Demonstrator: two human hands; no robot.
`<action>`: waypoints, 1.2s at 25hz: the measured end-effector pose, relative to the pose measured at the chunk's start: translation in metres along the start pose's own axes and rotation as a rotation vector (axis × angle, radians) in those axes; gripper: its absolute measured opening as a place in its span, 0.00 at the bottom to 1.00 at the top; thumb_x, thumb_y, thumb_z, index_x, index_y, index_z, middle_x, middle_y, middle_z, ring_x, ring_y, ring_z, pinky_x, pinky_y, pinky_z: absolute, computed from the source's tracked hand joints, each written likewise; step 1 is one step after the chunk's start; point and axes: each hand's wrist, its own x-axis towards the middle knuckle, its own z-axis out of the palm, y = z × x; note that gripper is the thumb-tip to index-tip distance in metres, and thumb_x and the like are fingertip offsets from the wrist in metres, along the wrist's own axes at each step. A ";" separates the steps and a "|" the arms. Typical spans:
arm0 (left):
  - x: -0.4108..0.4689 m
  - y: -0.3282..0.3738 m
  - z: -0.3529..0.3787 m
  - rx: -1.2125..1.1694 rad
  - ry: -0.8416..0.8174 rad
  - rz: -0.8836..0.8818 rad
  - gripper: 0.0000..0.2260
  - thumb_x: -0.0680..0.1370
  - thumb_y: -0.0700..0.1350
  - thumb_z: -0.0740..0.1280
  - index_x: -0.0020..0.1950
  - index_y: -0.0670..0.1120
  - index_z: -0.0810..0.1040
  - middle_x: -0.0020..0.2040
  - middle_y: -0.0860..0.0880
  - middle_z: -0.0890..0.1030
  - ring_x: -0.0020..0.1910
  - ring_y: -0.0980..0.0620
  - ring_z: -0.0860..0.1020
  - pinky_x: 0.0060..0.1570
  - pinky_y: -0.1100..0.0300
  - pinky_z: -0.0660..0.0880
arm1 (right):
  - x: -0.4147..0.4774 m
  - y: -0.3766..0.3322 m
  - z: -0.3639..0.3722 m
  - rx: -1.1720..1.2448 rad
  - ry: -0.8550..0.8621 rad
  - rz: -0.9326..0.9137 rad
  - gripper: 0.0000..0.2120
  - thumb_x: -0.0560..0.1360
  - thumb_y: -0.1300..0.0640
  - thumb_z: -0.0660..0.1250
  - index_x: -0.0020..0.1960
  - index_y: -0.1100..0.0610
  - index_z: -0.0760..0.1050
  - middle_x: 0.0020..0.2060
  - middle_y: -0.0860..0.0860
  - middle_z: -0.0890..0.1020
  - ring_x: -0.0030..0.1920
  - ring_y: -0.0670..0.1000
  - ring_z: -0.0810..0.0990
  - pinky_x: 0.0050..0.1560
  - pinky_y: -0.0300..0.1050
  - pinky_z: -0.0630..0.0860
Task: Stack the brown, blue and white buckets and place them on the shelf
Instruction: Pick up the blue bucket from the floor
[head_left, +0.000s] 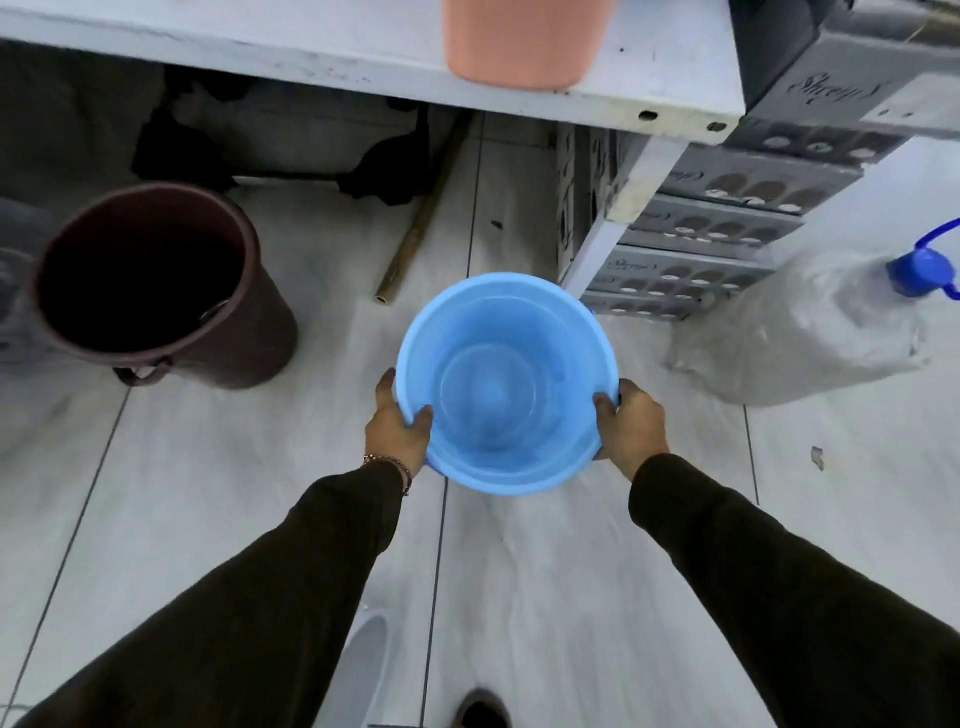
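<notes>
A light blue bucket (506, 382) is held upright above the tiled floor, its mouth facing me and its inside empty. My left hand (397, 428) grips its left rim with the thumb inside. My right hand (631, 423) grips the right rim the same way. A dark brown bucket (156, 286) stands on the floor to the left, upright and empty, apart from the blue one. A whitish bucket edge (366, 670) shows low down between my arms, mostly hidden by my left sleeve. The white shelf (332, 57) runs across the top.
A pink bucket (524, 41) sits on the shelf. Grey stacked crates (727, 234) stand behind the shelf's leg at the right. A clear plastic bag with a blue-capped bottle (922, 270) lies at far right. A thin pole (415, 228) lies on the floor.
</notes>
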 end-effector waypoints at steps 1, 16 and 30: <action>0.000 0.008 0.003 -0.032 -0.012 -0.003 0.33 0.78 0.43 0.67 0.78 0.56 0.53 0.60 0.45 0.77 0.57 0.39 0.78 0.56 0.40 0.79 | 0.002 -0.002 0.002 0.054 -0.010 0.086 0.09 0.79 0.59 0.61 0.56 0.60 0.75 0.50 0.58 0.82 0.44 0.63 0.84 0.37 0.59 0.85; -0.050 0.039 -0.027 0.679 -0.119 0.446 0.30 0.80 0.49 0.61 0.79 0.50 0.53 0.81 0.47 0.53 0.79 0.47 0.54 0.77 0.52 0.56 | -0.060 -0.016 0.004 -0.238 -0.019 -0.125 0.36 0.80 0.50 0.64 0.80 0.61 0.50 0.79 0.57 0.52 0.75 0.59 0.65 0.72 0.52 0.65; -0.186 -0.154 -0.150 1.607 -0.724 0.856 0.31 0.74 0.34 0.65 0.74 0.55 0.66 0.81 0.48 0.53 0.80 0.43 0.49 0.77 0.46 0.50 | -0.325 0.117 0.131 -0.286 -0.556 0.081 0.27 0.75 0.62 0.68 0.73 0.57 0.69 0.73 0.55 0.70 0.71 0.54 0.71 0.67 0.37 0.64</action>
